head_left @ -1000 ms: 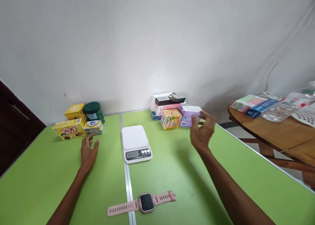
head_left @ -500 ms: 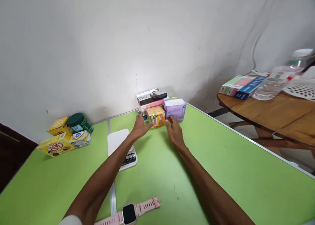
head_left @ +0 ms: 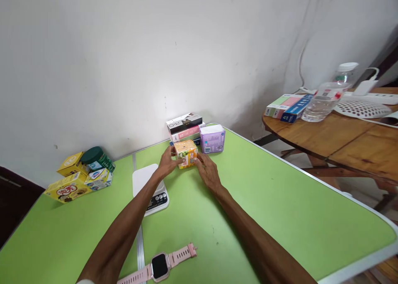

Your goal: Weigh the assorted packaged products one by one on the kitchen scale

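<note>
Both hands hold an orange plastic-wrapped pack (head_left: 186, 152) with a green fruit print, one hand on each side. My left hand (head_left: 168, 161) grips its left side, thumb across the front. My right hand (head_left: 207, 170) closes on the right side, its fingers partly hidden. Just behind the pack is a stack of boxes, with a black and white box (head_left: 184, 122) on top of a pink and white box (head_left: 186, 134). A purple soft pack (head_left: 212, 139) stands to the right, apart from my right hand. Left of the orange pack lies a white kitchen scale (head_left: 146, 178), partly behind my left forearm.
Yellow boxes (head_left: 66, 188) and a dark green tub (head_left: 97, 157) stand at the left by the wall. A pink-strapped smartwatch (head_left: 160, 267) lies at the near edge of view. On the wooden table (head_left: 292, 137) at right are boxes and a water bottle (head_left: 323, 99).
The orange pack has come toward me, away from the stacked boxes and the purple pack, between both hands. The camera view has turned slightly right.
</note>
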The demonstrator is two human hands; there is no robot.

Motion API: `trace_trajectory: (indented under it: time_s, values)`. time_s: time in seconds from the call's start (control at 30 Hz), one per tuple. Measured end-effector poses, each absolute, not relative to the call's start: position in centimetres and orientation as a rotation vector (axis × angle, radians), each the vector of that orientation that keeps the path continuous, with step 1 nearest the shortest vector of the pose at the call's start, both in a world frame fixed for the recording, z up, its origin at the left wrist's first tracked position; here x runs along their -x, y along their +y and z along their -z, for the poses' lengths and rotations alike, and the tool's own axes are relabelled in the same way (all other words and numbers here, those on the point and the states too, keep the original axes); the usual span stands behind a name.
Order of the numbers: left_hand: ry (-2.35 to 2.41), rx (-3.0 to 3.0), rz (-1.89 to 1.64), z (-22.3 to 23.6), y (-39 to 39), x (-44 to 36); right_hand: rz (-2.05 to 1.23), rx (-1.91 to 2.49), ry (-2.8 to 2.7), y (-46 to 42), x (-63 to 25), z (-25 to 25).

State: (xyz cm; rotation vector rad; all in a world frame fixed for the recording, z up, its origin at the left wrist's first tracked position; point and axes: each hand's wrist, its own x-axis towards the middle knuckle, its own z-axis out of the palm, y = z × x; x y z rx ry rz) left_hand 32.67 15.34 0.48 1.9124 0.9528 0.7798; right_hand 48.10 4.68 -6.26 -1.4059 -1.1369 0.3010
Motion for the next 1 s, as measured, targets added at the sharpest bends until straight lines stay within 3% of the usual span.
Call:
trace_trajectory:
  time_s: [0.33, 0.8, 1.0]
  values:
    - [1.03, -1.955, -0.893, -5.3, 10.8, -17.5, -0.311, 1.158, -1.455, 3.0, -37.0, 2.4]
    - [1.082, -1.859, -0.89, -1.4, 10.6, -11.2, -0.396, 1.184, -1.437, 4.1, -34.3, 4.9]
    - [0.971, -1.206, -1.204, 3.9, 10.3, -9.9, -0.544, 1.367, -1.154, 4.6, -37.3, 7.6]
